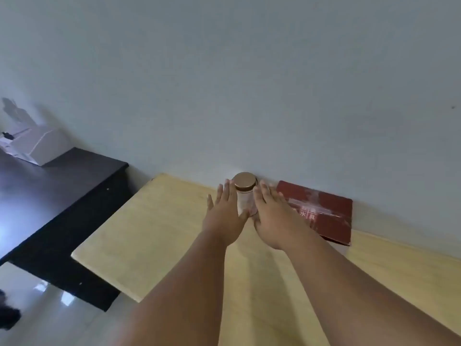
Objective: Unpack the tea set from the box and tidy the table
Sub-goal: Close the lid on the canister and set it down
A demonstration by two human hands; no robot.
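A glass jar (pixel 244 201) with a round copper-coloured lid (pixel 245 180) stands upright at the far edge of the light wooden table (pixel 139 236), close to the wall. My left hand (pixel 224 216) lies flat against the jar's left side and my right hand (pixel 272 216) flat against its right side, fingers straight and pointing at the wall, pressing the jar between the palms. A flat dark red box (pixel 324 213) with printed characters lies just right of my right hand, against the wall.
A dark table (pixel 57 203) stands to the left of the wooden one, with a white box-like object (pixel 35 146) on its far end. A glossy tiled floor (pixel 50 308) shows at lower left. The plain wall (pixel 249 96) rises directly behind the jar.
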